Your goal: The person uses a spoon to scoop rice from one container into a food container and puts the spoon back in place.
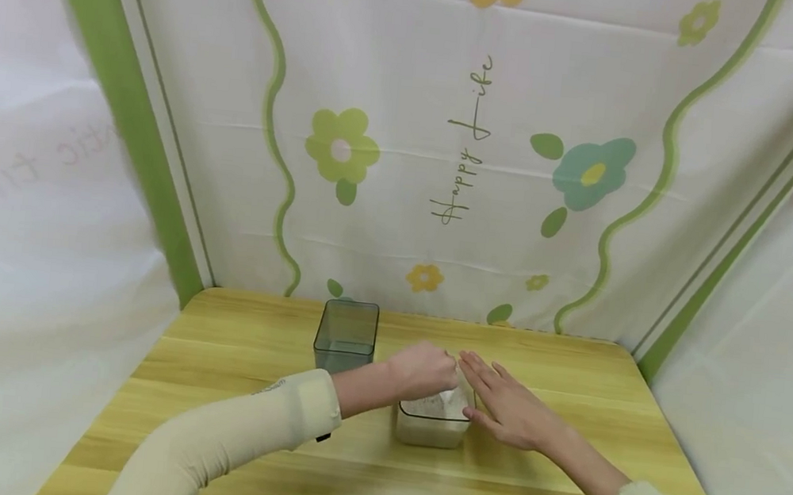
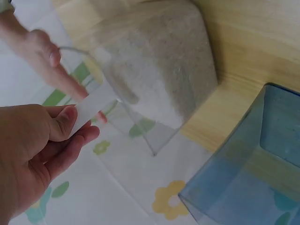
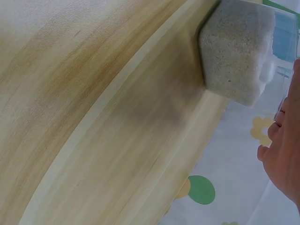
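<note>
Two hands meet over the rice container (image 1: pixel 432 429): left hand (image 1: pixel 423 370) pinches a white strip (image 2: pixel 93 107), right hand (image 1: pixel 506 408) spread flat.

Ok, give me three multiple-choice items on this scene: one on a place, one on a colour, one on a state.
1. Where does the empty box stand?
A. left of the grain box, further back
B. stacked on it
C. off the table

2. What colour is the empty box?
A. red
B. blue-grey
C. yellow

3. What is the left hand doing?
A. lying flat
B. pinching a white strip
C. gripping the empty box

1 A: the head view shows it behind, to the left.
2 B: its tinted walls.
3 B: thumb and fingers pinch the strip.
</note>
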Demonstrator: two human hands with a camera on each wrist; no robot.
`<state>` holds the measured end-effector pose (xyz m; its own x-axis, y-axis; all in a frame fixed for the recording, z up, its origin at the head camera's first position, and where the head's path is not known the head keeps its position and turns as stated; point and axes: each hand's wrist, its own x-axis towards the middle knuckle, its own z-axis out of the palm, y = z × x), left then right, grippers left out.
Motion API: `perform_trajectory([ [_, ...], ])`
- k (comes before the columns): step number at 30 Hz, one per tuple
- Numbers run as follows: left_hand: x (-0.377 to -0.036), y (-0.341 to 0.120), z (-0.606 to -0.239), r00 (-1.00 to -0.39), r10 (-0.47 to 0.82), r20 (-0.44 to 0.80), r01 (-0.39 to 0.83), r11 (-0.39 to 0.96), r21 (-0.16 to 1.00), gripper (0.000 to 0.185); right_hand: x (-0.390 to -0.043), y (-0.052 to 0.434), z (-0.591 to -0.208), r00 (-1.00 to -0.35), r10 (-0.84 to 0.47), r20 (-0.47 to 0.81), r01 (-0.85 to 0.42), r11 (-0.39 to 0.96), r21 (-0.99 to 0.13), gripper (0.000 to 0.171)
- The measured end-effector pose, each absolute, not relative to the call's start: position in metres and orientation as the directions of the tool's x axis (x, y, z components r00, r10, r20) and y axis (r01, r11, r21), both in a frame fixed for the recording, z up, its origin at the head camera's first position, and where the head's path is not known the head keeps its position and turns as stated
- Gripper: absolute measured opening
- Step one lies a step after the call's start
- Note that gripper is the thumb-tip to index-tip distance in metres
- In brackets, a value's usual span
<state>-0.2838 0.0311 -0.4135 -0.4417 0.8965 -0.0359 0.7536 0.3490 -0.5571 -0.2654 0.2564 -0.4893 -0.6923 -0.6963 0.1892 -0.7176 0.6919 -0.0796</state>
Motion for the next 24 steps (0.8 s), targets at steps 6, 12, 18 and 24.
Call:
perform_trajectory([
  [6,-0.292,0.018,-0.393,-0.527,0.85,0.005,0.779,0.485,-0.398,0.013,-0.267,0.256,-0.491,-0.699,-0.691,0.183,-0.711,0.699,-0.074,0.073],
  [12,-0.297,0.014,-0.379,-0.595,0.801,-0.072,0.789,0.564,-0.244,0.008,-0.268,0.258,-0.491,-0.69,-0.702,0.177,-0.72,0.69,-0.067,0.072],
  [18,-0.296,0.03,-0.382,-0.57,0.81,-0.138,0.764,0.461,-0.452,0.012,-0.268,0.261,-0.49,-0.684,-0.707,0.183,-0.725,0.686,-0.062,0.073],
  [24,-0.291,0.041,-0.39,-0.597,0.787,-0.154,0.697,0.414,-0.585,0.018,-0.269,0.258,-0.487,-0.674,-0.719,0.17,-0.735,0.677,-0.048,0.074],
])
